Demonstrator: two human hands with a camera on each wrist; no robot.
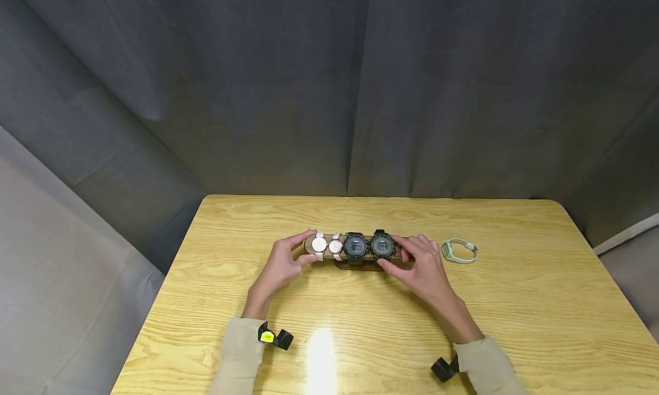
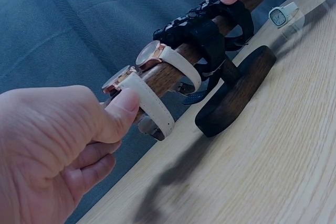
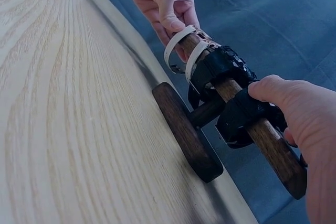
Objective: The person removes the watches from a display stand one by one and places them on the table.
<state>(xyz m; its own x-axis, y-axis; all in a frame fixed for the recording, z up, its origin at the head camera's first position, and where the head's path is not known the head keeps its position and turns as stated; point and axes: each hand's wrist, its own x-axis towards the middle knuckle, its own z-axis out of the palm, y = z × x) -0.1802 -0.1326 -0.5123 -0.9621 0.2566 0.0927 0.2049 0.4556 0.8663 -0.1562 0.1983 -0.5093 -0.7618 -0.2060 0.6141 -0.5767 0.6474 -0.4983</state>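
Observation:
A dark wooden watch stand (image 2: pixel 234 95) stands upright on its oval base, its crossbar carrying watches. Two rose-gold watches with white straps sit toward the left: an outer one (image 1: pixel 319 244) and a smaller inner one (image 1: pixel 336 247). Beside them are two chunky black digital watches, an inner one (image 1: pixel 356 246) and an outer one (image 1: pixel 382 245). My left hand (image 1: pixel 282 264) pinches the outer white-strapped watch at the bar's left end, thumb on its strap. With thumb and fingers, my right hand (image 1: pixel 424 269) grips the outer black watch; part of that hand's grasp is hidden.
A pale green and white watch (image 1: pixel 447 250) lies on the wooden table (image 1: pixel 515 303), right of the stand. Grey curtain (image 1: pixel 288 98) hangs behind the table's far edge. A bright light reflection falls on the tabletop in front.

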